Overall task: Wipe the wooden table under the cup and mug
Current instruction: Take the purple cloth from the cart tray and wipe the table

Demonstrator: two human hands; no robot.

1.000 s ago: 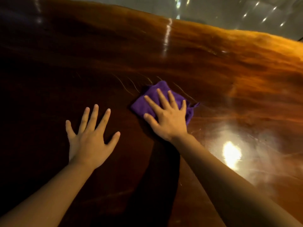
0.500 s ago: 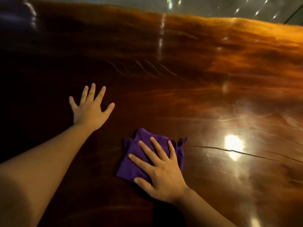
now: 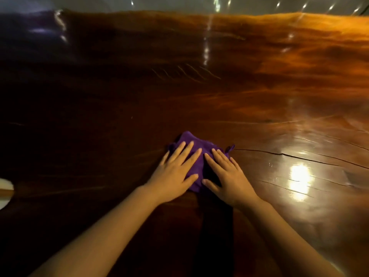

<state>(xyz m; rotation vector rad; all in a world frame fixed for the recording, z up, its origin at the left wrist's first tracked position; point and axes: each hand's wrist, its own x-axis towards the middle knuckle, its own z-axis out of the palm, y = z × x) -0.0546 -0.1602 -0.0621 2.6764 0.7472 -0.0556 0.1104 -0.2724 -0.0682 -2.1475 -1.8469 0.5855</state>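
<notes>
A pale grey glossy floor (image 3: 179, 3) lies beyond the far edge, flecked with small bright reflections of ceiling lights.

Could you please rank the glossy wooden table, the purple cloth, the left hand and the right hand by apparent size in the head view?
1. Glossy wooden table, fills nearly the whole view.
2-4. Left hand, right hand and purple cloth: unranked. The hands look alike and hide much of the cloth.

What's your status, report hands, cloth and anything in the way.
Left hand and right hand flat, open, both pressing the purple cloth. Cloth bunched on the wooden table. No cup or mug in view; white object at left edge, well clear.
</notes>
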